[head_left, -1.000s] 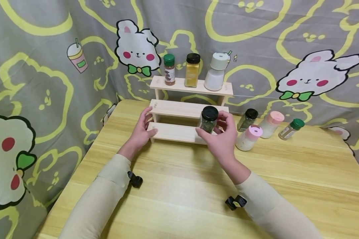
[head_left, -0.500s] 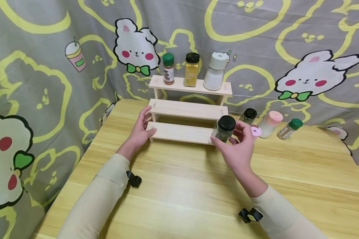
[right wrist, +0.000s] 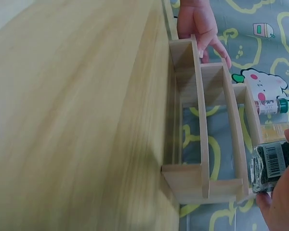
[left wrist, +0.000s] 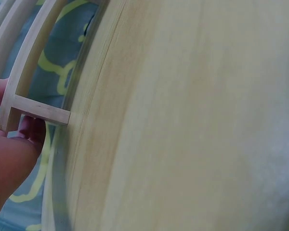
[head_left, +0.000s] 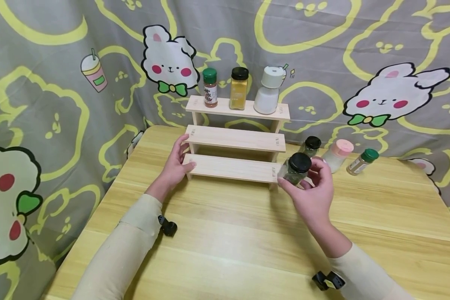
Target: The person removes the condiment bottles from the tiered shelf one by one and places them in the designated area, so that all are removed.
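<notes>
A three-tier pale wooden rack (head_left: 236, 138) stands at the back of the table. My left hand (head_left: 175, 166) grips its left end, thumb on the lowest tier and fingers at the side. My right hand (head_left: 316, 192) holds a black-lidded glass spice jar (head_left: 291, 173) by its sides, thumb opposite the fingers. The jar leans slightly and is in front of the lowest tier's right end; dark green contents show through the glass. In the right wrist view a barcode label shows on the spice jar (right wrist: 274, 160). The lower two tiers hold nothing.
On the top tier stand a green-capped bottle (head_left: 210, 89), a black-capped yellow spice jar (head_left: 238, 89) and a white-capped shaker (head_left: 266, 93). Right of the rack are another black-lidded jar (head_left: 311, 146), a pink-capped shaker (head_left: 337, 154) and a green-capped bottle (head_left: 363, 161). A patterned curtain (head_left: 315, 46) hangs behind.
My right hand has carried the black-lidded spice jar rightward and slightly nearer, from over the lowest tier to its right end. It now hides the nearer pink-capped shaker. My left hand stays on the rack.
</notes>
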### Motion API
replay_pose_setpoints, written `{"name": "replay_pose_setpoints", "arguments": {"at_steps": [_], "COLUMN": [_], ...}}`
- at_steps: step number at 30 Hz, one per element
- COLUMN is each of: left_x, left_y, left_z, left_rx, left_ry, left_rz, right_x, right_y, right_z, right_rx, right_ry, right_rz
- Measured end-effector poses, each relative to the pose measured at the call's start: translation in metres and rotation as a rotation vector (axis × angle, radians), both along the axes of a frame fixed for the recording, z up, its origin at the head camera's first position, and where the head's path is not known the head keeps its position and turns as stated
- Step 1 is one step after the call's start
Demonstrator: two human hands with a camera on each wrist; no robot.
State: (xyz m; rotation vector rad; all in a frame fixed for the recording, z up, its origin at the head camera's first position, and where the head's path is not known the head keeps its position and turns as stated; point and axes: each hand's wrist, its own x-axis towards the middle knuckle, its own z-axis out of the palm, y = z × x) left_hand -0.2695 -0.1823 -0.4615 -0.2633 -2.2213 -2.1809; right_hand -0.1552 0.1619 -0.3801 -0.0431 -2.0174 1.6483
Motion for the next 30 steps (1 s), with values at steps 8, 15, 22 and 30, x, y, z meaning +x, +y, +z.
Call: {"name": "replay_pose_setpoints", "arguments": {"at_steps": [8,15,22,30], "left_x": [-0.001,0.000,0.000,0.000], "left_y": [0.000,0.000,0.000,0.000], "left_z": [0.000,0.002,0.001,0.000], "left_rx": [0.000,0.011,0.004,-0.009], "left_ry": [-0.003,-0.002,-0.003,0.001], "left_rz": [-0.003,-0.004,-0.004,-0.007], "right_x": [-0.003,0.003,0.003,0.002], "right_y": [0.035,0.057,0.079,0.102], "right_z": [-0.020,-0.022,-0.030,-0.038], "right_rx": [0.057,0.049,0.056,0.037], "right_ry": [-0.017,-0.034,-0.044,-0.060], "right_rz": [-0.052,-0.111,-0.219,-0.259]}}
